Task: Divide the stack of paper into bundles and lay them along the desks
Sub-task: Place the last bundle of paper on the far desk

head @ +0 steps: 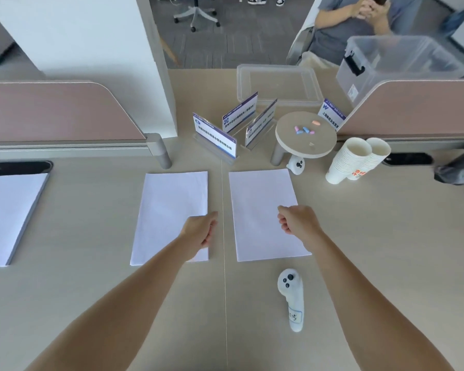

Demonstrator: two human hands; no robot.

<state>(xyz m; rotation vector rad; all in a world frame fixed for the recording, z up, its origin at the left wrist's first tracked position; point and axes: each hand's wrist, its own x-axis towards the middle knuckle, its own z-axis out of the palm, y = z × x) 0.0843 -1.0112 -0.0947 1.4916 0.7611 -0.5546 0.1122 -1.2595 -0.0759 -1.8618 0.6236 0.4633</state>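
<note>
Left hand (200, 231), loosely curled and empty, hovers over the middle paper bundle (169, 207); right hand (296, 220), fisted and empty, over the right paper bundle (260, 204).

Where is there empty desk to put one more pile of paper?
Bare desk lies between the left bundle and the middle bundle, and right of the right bundle, below the paper cups. Behind the bundles it is crowded: name signs, round stand.

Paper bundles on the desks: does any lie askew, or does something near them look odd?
The left bundle, middle bundle and right bundle lie flat, roughly in a row. Only the two paper cup stacks look odd: they seem tipped over, not upright.
</note>
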